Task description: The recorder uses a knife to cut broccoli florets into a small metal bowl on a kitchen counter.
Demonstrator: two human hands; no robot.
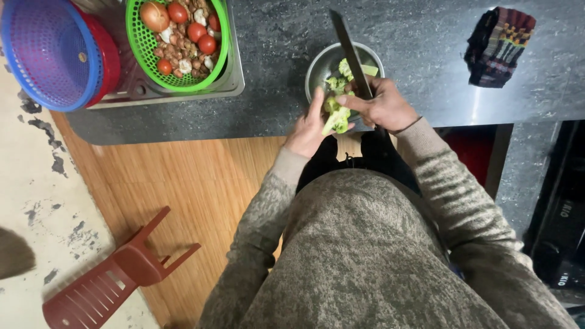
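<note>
My left hand (309, 127) grips a pale green broccoli piece (336, 120) just in front of a steel bowl (318, 68) on the dark stone counter. My right hand (385, 105) holds a long dark knife (348, 49) by its handle, the blade pointing away over the bowl, with its thumb reaching toward the broccoli. More broccoli pieces (342, 73) lie inside the bowl. Both hands are close together at the counter's front edge.
A green basket (220, 58) with tomatoes, an onion and garlic sits in a steel sink tray. Stacked blue and red baskets (52, 55) stand at far left. A striped cloth (498, 45) lies at right. A red plastic stool (116, 274) lies tipped on the floor.
</note>
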